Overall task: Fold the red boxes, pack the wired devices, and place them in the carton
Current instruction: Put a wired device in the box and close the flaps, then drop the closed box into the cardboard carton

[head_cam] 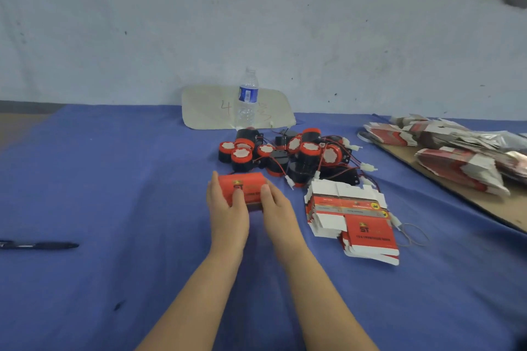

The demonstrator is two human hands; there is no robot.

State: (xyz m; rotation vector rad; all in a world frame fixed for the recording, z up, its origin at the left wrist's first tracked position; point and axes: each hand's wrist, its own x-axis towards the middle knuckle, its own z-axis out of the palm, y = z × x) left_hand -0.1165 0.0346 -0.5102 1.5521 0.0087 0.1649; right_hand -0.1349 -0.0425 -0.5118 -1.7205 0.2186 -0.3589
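Note:
A folded red box (245,186) stands on the blue cloth in the middle of the table, and both hands hold it. My left hand (226,214) grips its left end, thumb on the front face. My right hand (275,205) grips its right end, thumb on top. Just behind the box lies a heap of black and red wired devices (288,155) with red and black leads and white plugs. To the right sits a stack of flat unfolded red boxes (353,216). No carton is in view.
A water bottle (247,97) stands before a pale card (211,108) at the wall. A black pen (40,245) lies at the left. More bundled flat boxes (456,159) sit on a brown board at the right. A rubber band (413,234) lies near the stack.

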